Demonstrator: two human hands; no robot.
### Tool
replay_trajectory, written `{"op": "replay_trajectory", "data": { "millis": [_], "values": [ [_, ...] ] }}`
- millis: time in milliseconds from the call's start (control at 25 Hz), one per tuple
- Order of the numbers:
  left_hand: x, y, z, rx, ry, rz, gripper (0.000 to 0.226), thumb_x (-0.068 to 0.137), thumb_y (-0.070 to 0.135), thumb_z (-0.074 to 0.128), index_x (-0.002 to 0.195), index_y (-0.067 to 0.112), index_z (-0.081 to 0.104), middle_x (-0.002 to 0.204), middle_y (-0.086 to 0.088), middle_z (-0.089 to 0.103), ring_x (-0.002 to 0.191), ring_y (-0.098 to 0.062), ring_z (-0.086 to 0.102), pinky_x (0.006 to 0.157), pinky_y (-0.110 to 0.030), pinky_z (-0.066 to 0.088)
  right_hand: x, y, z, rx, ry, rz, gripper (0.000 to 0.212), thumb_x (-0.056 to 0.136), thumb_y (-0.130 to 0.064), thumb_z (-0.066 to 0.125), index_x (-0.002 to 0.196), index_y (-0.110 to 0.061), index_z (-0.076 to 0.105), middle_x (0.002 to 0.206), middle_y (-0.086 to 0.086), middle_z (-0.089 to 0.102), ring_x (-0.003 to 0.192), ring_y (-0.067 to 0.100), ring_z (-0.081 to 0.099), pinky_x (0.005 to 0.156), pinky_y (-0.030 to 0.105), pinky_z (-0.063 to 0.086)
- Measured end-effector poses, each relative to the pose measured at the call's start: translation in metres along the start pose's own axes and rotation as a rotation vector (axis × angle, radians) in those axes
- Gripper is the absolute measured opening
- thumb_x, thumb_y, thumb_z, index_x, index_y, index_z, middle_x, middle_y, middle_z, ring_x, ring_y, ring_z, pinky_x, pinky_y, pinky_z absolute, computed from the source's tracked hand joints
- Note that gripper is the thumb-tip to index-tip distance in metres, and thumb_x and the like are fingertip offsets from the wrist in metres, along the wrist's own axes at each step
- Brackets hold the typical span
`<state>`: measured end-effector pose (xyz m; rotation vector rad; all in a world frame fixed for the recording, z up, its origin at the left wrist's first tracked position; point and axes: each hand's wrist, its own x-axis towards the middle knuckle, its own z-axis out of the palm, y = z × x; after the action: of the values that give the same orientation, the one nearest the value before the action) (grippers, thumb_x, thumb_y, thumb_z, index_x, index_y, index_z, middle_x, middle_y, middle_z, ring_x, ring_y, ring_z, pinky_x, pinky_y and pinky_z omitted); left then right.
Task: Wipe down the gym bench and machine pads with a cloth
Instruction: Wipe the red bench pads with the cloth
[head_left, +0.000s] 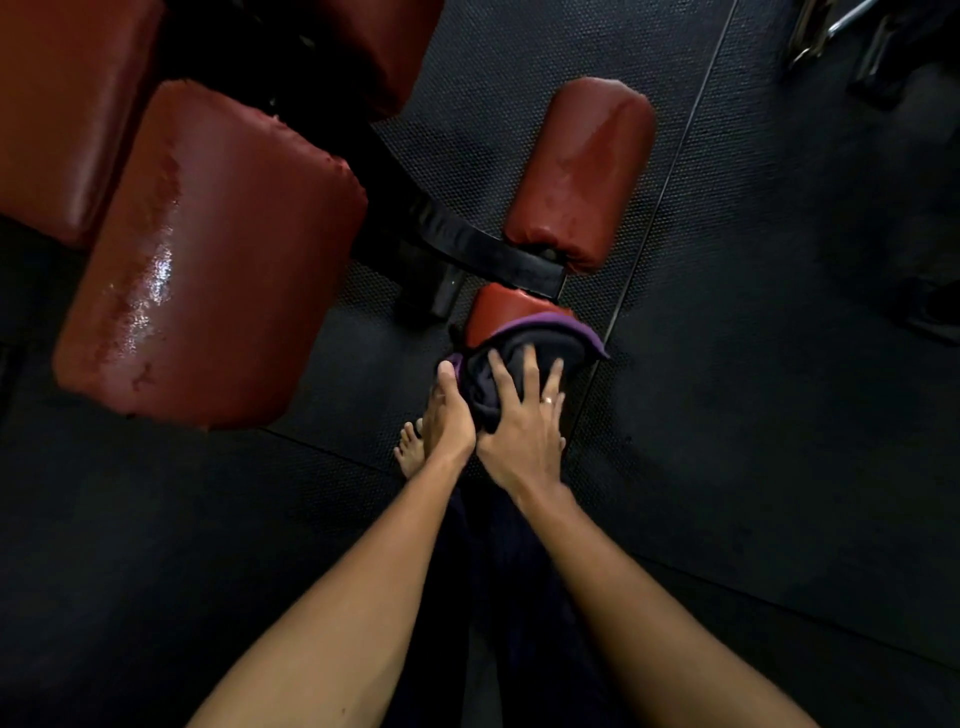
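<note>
A dark, purple-edged cloth (519, 353) drapes the near red vinyl roller pad (498, 306) at the black metal arm's (467, 239) end. The right hand (524, 423) presses it, fingers spread; the left hand (449, 410) cups its side, grip hidden. If the roller spins, the cloth could slip off.

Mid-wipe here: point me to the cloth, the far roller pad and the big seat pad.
cloth (535, 336), head view, dark fabric just below its purple edge.
far roller pad (582, 171), head view, middle of its red top.
big seat pad (208, 260), head view, centre of its shiny face.
</note>
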<state>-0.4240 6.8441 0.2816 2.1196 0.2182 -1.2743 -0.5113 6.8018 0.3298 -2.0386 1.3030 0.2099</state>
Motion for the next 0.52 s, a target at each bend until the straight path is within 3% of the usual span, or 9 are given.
{"op": "replay_trajectory", "data": {
  "millis": [80,160,280,360,440,520],
  "values": [
    [-0.01,0.011,-0.002,0.035,-0.014,-0.002,0.117,0.069,0.097,0.003,0.15,0.023,0.045,0.154,-0.002,0.046,0.143,-0.022,0.04,0.121,-0.043,0.026,0.028,0.001,-0.012,-0.062,0.058,-0.039,0.082,0.086,-0.051,0.066,0.158,-0.04,0.027,0.169,-0.003,0.006,0.154,0.043,-0.01,0.117,0.071,0.018],
    [-0.016,0.017,-0.005,0.081,-0.028,0.006,0.111,0.071,0.093,0.003,0.151,0.028,0.041,0.155,-0.002,0.044,0.143,-0.024,0.041,0.12,-0.046,0.027,0.043,0.003,-0.019,-0.033,0.102,0.004,0.081,0.086,-0.065,0.059,0.157,-0.042,0.028,0.168,-0.004,0.009,0.155,0.042,-0.006,0.116,0.07,0.02],
    [-0.006,0.007,-0.008,0.123,-0.043,0.021,0.12,0.059,0.101,-0.001,0.151,0.035,0.038,0.156,0.002,0.042,0.143,-0.022,0.039,0.12,-0.047,0.026,0.061,-0.016,-0.022,-0.046,0.107,0.094,0.084,0.082,-0.064,0.06,0.157,-0.039,0.028,0.168,-0.001,0.011,0.155,0.037,-0.004,0.118,0.071,0.014],
    [0.005,-0.005,-0.008,0.197,-0.024,-0.003,0.115,0.057,0.104,-0.003,0.147,0.045,0.039,0.155,0.005,0.044,0.142,-0.024,0.04,0.119,-0.05,0.026,0.077,-0.024,-0.029,-0.157,0.03,0.036,0.085,0.082,-0.063,0.061,0.156,-0.037,0.03,0.168,0.0,0.013,0.156,0.031,-0.004,0.118,0.072,0.008],
    [0.015,-0.015,-0.009,0.25,-0.018,-0.034,0.108,0.06,0.103,-0.004,0.145,0.049,0.037,0.155,0.006,0.043,0.143,-0.028,0.038,0.118,-0.053,0.024,0.086,-0.014,-0.038,-0.158,0.026,-0.027,0.083,0.083,-0.066,0.061,0.156,-0.04,0.031,0.165,-0.001,0.02,0.156,0.031,0.004,0.118,0.07,0.013],
    [0.006,-0.003,-0.017,0.28,-0.045,-0.052,0.098,0.068,0.098,0.001,0.146,0.048,0.037,0.157,0.006,0.041,0.144,-0.029,0.036,0.119,-0.054,0.023,0.079,0.002,-0.044,0.026,0.07,0.053,0.083,0.085,-0.068,0.062,0.156,-0.041,0.028,0.164,-0.001,0.024,0.154,0.032,0.01,0.118,0.062,0.025]
  ]
}}
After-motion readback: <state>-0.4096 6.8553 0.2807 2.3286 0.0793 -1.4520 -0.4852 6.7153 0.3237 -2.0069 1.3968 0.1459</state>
